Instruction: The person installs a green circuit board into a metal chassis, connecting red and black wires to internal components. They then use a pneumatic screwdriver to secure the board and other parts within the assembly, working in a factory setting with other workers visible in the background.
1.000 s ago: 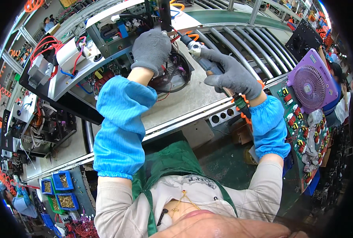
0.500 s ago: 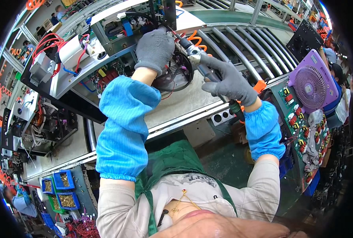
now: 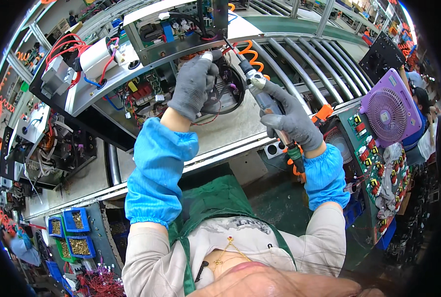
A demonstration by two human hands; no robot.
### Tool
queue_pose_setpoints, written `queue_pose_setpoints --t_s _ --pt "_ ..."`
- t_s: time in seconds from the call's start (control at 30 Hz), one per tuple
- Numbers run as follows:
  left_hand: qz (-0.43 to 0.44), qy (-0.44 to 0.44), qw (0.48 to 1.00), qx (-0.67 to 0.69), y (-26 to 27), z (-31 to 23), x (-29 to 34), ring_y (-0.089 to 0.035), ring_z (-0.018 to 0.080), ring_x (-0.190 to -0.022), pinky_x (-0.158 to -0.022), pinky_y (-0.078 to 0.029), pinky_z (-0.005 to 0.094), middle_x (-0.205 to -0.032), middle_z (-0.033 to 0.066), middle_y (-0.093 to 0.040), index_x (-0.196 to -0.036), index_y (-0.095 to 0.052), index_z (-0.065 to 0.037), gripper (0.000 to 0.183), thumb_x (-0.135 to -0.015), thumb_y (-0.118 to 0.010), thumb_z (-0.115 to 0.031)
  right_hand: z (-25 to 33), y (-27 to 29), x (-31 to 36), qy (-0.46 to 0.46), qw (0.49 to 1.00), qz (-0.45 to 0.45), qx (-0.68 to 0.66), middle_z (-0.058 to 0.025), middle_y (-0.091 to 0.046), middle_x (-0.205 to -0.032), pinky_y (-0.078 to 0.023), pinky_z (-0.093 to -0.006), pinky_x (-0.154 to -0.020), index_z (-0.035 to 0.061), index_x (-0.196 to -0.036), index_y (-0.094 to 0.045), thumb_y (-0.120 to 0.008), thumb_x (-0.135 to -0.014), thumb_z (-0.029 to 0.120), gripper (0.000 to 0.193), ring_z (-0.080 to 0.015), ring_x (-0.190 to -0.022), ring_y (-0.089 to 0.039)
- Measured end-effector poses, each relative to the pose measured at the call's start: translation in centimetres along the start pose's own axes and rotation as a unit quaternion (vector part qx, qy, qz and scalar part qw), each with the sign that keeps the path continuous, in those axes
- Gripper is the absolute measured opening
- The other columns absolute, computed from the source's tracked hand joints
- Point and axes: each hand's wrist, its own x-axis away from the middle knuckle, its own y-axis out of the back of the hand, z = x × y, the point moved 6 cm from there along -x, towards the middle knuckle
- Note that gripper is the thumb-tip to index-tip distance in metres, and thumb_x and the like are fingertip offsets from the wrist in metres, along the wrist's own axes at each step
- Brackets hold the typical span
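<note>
My left hand [image 3: 193, 86], in a grey glove, is at the front edge of an open metal machine chassis [image 3: 161, 57]. Its fingers are curled together; what they hold, if anything, is too small to make out. Behind and beside it runs a black cable loop [image 3: 239, 94]. My right hand [image 3: 292, 119], also gloved, grips a pneumatic screwdriver [image 3: 264, 99] with a metal body. The driver's thin bit points up and left, toward the chassis corner. Circuit boards and red parts [image 3: 141, 91] show inside the lower chassis opening.
A roller conveyor [image 3: 304, 69] runs beyond the chassis, with an orange coiled hose [image 3: 250, 54] beside it. At right, a purple fan [image 3: 386, 109] stands by several circuit boards [image 3: 364, 148]. Blue bins [image 3: 81, 246] of small brass-coloured parts sit lower left. Another opened unit [image 3: 57, 148] is at left.
My left hand has drawn back from the chassis, its fingers now curled. My right hand has shifted slightly down and right with the screwdriver. The whole view has moved a little.
</note>
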Motion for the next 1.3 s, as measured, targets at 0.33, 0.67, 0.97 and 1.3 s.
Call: queue_pose_setpoints --t_s 0.33,0.67,0.97,1.3 --pt "0.096 0.057 0.868 0.484 -2.3 2.1 -1.1 -0.047 0.0064 -0.061 -0.045 -0.037 0.0145 -0.079 0.0046 -0.051 -0.101 -0.052 0.005 0.02 -0.097 -0.047 -0.014 -1.7 -1.3 2.7 -0.03 0.999 0.039 0.004 -0.0046 -0.055 -0.091 -0.049 -0.0244 -0.061 0.0096 -0.134 -0.047 -0.065 -0.063 0.012 0.073 -0.01 -0.072 -0.055" --pt "-0.011 0.063 0.903 0.425 0.8 3.6 -0.5 -0.045 0.0085 -0.064 -0.045 -0.039 0.0147 -0.082 0.0042 -0.048 -0.101 -0.054 -0.002 0.013 -0.093 -0.055 -0.011 -3.1 -1.9 3.3 -0.03 0.997 0.068 0.028 -0.0055 -0.056 -0.106 -0.047 -0.0244 -0.071 0.0104 -0.134 -0.048 -0.067 -0.065 0.018 0.072 -0.0108 -0.085 -0.054" --pt "0.008 0.003 0.986 0.165 2.3 1.7 0.1 -0.045 0.0056 -0.055 -0.044 -0.037 0.0156 -0.072 0.0001 -0.052 -0.105 -0.062 -0.002 0.018 -0.092 -0.057 -0.013 -3.4 -2.3 3.8 -0.05 0.991 0.091 -0.083 -0.0067 -0.056 -0.098 -0.048 -0.0244 -0.064 0.0109 -0.136 -0.045 -0.065 -0.064 0.014 0.075 -0.0108 -0.075 -0.055" --pt "0.025 0.02 0.986 0.165 1.1 0.3 1.1 -0.04 0.0018 -0.052 -0.04 -0.03 0.0128 -0.064 -0.0023 -0.049 -0.107 -0.063 -0.001 0.023 -0.091 -0.057 -0.015 -4.9 -2.8 4.0 -0.032 0.991 0.068 -0.111 -0.0054 -0.055 -0.082 -0.048 -0.026 -0.053 0.0109 -0.138 -0.042 -0.062 -0.064 0.007 0.077 -0.0126 -0.059 -0.056"
